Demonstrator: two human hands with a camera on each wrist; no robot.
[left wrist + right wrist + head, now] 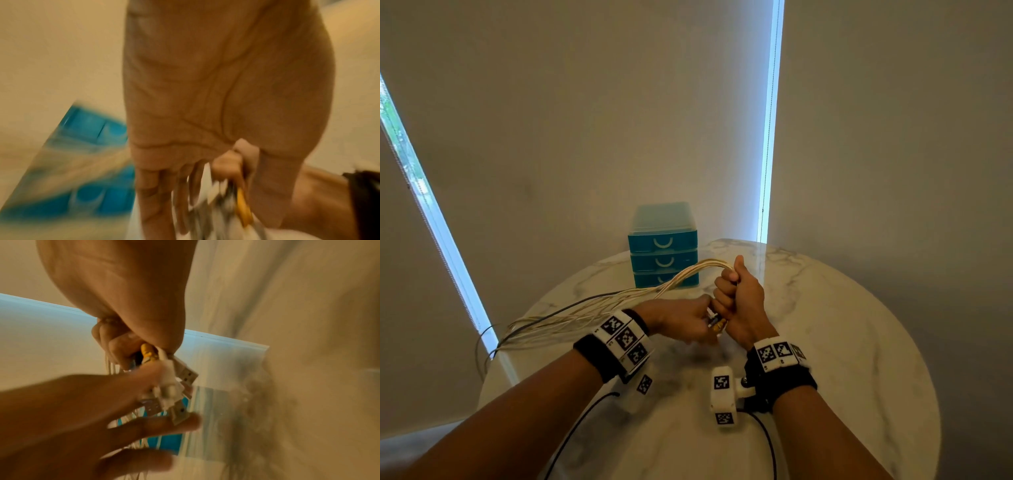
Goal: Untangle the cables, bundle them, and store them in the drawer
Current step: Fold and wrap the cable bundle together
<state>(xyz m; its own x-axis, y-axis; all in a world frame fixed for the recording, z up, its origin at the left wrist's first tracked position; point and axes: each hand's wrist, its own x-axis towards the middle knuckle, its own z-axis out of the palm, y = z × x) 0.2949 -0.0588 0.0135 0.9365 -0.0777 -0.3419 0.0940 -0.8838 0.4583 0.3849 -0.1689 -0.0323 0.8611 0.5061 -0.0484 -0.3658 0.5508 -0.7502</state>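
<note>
**Cable bundle gripped above worktop**

While the right hand point(738, 298) fists its fingers around the gathered cables point(619, 301), the left hand point(681, 320) pinches the plugs point(717, 323) at the bundle's lower end. The cables arch left and trail off the worktop point(842, 342) edge. The blue drawer unit point(663, 245) stands behind, drawers closed.

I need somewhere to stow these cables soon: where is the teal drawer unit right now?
In the head view the teal plastic three-drawer unit stands at the far edge of the round marble table, slightly left of centre, just beyond the white cable bundle.
</note>
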